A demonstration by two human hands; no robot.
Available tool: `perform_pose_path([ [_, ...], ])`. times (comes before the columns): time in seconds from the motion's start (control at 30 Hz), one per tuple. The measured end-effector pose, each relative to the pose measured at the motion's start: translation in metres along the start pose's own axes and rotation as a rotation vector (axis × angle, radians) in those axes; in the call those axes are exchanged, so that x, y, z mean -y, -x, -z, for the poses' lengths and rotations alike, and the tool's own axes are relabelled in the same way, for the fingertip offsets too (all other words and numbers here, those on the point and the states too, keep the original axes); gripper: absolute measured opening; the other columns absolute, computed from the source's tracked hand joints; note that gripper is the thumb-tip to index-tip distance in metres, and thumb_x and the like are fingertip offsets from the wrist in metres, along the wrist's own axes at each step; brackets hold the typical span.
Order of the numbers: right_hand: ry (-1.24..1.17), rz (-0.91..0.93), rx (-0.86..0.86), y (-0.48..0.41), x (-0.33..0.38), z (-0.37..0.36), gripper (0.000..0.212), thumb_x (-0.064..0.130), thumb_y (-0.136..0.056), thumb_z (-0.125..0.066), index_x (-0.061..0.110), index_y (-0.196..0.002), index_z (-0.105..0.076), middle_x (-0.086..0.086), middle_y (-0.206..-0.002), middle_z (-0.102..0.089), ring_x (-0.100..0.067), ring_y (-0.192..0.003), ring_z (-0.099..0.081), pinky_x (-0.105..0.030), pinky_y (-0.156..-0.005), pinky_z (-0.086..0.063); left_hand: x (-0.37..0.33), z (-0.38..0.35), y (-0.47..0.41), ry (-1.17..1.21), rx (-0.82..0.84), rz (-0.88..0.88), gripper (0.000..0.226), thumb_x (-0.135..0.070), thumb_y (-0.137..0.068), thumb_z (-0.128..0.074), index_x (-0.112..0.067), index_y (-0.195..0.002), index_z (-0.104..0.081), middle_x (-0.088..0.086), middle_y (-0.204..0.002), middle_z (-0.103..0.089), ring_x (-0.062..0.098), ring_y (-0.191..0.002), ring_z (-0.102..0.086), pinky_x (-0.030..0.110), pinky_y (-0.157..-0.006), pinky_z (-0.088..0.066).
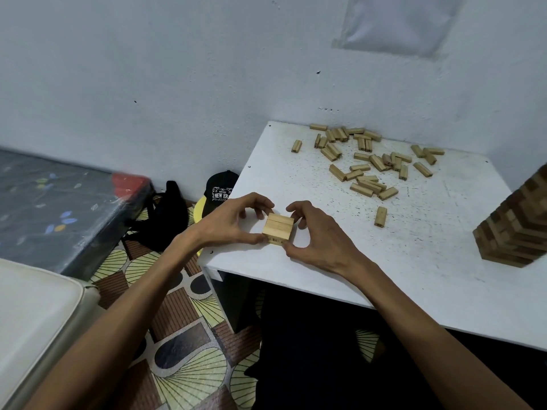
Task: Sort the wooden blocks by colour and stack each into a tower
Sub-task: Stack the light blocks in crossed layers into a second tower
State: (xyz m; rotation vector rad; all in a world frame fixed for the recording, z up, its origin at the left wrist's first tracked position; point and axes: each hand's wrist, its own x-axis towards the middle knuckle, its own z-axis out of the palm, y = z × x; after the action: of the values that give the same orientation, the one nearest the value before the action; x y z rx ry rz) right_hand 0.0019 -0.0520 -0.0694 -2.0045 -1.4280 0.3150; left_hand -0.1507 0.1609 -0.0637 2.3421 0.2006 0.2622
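Small stack (278,229): three pale blocks across the top, near the front-left corner of the table (384,261); lower layers hard to count.
Left hand (233,223): curled, pinching the stack's left side.
Right hand (319,241): curled, pinching its right side.
Loose blocks (370,161): one overlapping pile by the wall, uncountable.
Tall tower (515,232): one, cut off at the right.
Floor: one cap (220,187), one black bag (165,217).
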Motion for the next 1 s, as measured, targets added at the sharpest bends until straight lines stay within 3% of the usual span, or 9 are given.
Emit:
perform_pose_path([
  [0.2,0.003,-0.001,0.001,-0.0005,-0.0019,-0.0012,0.067,0.042,-0.081,-0.077,0.035,-0.137,-0.042,0.018,-0.122,-0.055,0.001,-0.101,-0.048,-0.025,-0.085,-0.045,0.001,-0.0004,-0.0017,-0.001,0.008,-0.003,0.065,-0.034,-0.075,-0.086,-0.026,-0.133,-0.058,-0.018,-0.119,-0.066,0.01,-0.114,-0.061,0.02,-0.082,-0.042],
  [0.4,-0.005,-0.006,0.016,-0.001,-0.0018,0.0,0.069,0.044,-0.08,-0.078,0.038,-0.139,-0.041,0.02,-0.122,-0.055,0.0,-0.102,-0.049,-0.028,-0.087,-0.047,0.0032,-0.0017,-0.001,0.01,0.01,-0.002,0.064,-0.026,-0.077,-0.089,-0.027,-0.133,-0.059,-0.015,-0.12,-0.066,0.016,-0.115,-0.061,0.033,-0.088,-0.045],
  [0.57,-0.007,-0.006,0.024,-0.0003,-0.0019,0.0,0.072,0.046,-0.08,-0.078,0.04,-0.141,-0.039,0.022,-0.124,-0.054,0.001,-0.103,-0.049,-0.027,-0.087,-0.046,0.0031,-0.0023,-0.002,0.0,0.02,0.005,0.066,-0.025,-0.078,-0.091,-0.028,-0.135,-0.058,-0.018,-0.125,-0.065,0.012,-0.117,-0.06,0.031,-0.089,-0.046],
  [0.77,-0.007,-0.021,-0.005,-0.0011,0.0002,-0.0021,0.076,0.057,-0.079,-0.079,0.039,-0.143,-0.042,0.022,-0.128,-0.057,0.001,-0.102,-0.05,-0.016,-0.082,-0.04,0.0025,-0.0048,0.0011,0.022,0.002,0.014,0.07,-0.033,-0.076,-0.092,-0.031,-0.137,-0.057,-0.02,-0.129,-0.065,0.01,-0.116,-0.06,0.03,-0.088,-0.044],
  [1.0,0.035,-0.004,-0.06,-0.0008,-0.0012,-0.0054,0.06,0.057,-0.081,-0.077,0.037,-0.134,-0.056,0.02,-0.123,-0.063,0.001,-0.096,-0.052,-0.015,-0.08,-0.038,0.001,-0.0042,0.0021,0.054,-0.016,0.017,0.058,-0.039,-0.076,-0.089,-0.033,-0.128,-0.065,-0.023,-0.122,-0.067,0.011,-0.113,-0.062,0.029,-0.086,-0.042],
])
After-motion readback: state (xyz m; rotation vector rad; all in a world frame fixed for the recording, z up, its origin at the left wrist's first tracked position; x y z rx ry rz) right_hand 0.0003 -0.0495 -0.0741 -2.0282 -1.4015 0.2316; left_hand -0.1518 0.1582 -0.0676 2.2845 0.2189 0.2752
